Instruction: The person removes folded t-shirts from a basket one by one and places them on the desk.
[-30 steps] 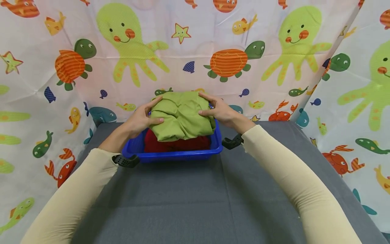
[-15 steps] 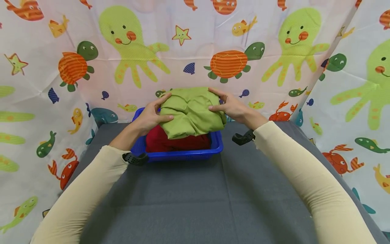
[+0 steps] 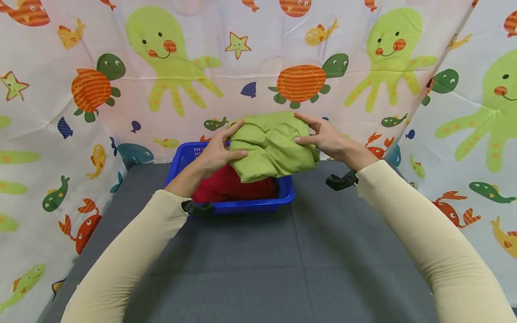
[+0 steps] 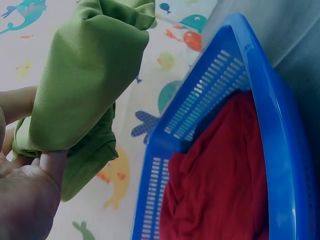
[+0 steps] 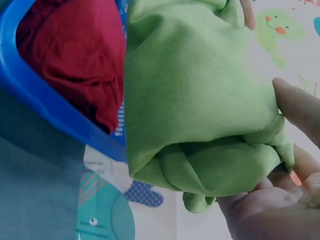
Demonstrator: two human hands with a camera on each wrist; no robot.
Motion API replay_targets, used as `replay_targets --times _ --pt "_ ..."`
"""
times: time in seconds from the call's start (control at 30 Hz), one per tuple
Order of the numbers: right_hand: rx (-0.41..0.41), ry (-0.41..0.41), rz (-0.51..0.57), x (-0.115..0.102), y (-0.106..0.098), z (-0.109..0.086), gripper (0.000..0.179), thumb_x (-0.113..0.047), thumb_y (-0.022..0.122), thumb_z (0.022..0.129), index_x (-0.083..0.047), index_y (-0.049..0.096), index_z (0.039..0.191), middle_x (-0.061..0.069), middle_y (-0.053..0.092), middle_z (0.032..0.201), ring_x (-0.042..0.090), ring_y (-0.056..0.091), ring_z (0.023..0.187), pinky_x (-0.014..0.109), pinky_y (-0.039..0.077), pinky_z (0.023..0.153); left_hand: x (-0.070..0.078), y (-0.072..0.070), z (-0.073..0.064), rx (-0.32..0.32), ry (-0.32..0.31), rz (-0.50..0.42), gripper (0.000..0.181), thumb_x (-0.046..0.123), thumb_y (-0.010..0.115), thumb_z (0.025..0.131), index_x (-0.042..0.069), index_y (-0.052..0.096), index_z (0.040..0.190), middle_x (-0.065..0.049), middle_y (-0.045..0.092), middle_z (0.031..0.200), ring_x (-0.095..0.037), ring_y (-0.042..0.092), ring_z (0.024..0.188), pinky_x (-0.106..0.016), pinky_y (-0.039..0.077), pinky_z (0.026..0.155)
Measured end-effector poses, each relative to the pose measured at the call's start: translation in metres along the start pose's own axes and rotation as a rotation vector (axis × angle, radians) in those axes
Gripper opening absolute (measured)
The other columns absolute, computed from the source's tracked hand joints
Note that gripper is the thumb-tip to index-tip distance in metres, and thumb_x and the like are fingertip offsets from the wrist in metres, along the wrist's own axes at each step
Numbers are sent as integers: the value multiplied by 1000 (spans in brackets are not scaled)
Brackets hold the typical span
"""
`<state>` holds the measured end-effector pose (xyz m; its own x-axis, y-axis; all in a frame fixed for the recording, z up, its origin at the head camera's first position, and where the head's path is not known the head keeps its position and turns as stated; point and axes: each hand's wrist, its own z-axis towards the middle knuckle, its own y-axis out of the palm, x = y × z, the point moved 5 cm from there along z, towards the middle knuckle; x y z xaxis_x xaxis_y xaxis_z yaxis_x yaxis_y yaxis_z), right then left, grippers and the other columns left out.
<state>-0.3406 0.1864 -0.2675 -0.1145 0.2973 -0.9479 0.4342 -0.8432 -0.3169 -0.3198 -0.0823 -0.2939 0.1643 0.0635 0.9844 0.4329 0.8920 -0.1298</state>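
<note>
A folded green cloth [image 3: 272, 146], thick and bundled like a garment, is held up between both hands above the right part of a blue plastic basket [image 3: 181, 157]. My left hand [image 3: 216, 154] grips its left end, thumb on the near face and fingers behind. On the opposite end my right hand [image 3: 329, 137] pinches it the same way. In the left wrist view the green cloth [image 4: 92, 80] hangs apart from the basket's rim. Loose folds show at its edge in the right wrist view, near the right hand [image 5: 280, 205]. Red cloth [image 3: 234, 184] lies in the basket.
The basket stands at the back of a grey cloth-covered table [image 3: 242, 278]. Behind and beside it hangs a white curtain [image 3: 258, 58] printed with sea animals. Each wrist wears a black strap [image 3: 341, 180].
Both hands have carried the green cloth to the right and slightly up. More of the basket's left side and the red cloth shows now. The basket looks nearly unmoved.
</note>
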Motion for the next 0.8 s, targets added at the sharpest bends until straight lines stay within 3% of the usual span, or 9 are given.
replay_targets --times 0.4,0.67,0.8 --pt "11 20 -24 3 -31 -19 79 -8 60 101 -27 16 164 9 23 167 21 37 145 15 51 91 3 31 22 -7 22 -28 88 -6 65 93 23 21 163 -15 32 159 -22 66 103 -24 60 74" --pt "39 57 -67 11 -53 -30 79 -10 61 101 -28 16 164 9 19 169 20 35 145 13 50 91 1 55 36 -23 -2 -49 88 -6 65 93 25 22 163 -13 28 161 -36 62 121 -27 60 77" --pt "50 87 -104 17 -63 -36 80 -14 62 101 -29 15 164 9 16 170 21 32 147 12 49 90 -3 68 43 -17 -18 -21 87 -5 67 93 25 23 162 -11 28 163 -35 62 123 -30 60 81"
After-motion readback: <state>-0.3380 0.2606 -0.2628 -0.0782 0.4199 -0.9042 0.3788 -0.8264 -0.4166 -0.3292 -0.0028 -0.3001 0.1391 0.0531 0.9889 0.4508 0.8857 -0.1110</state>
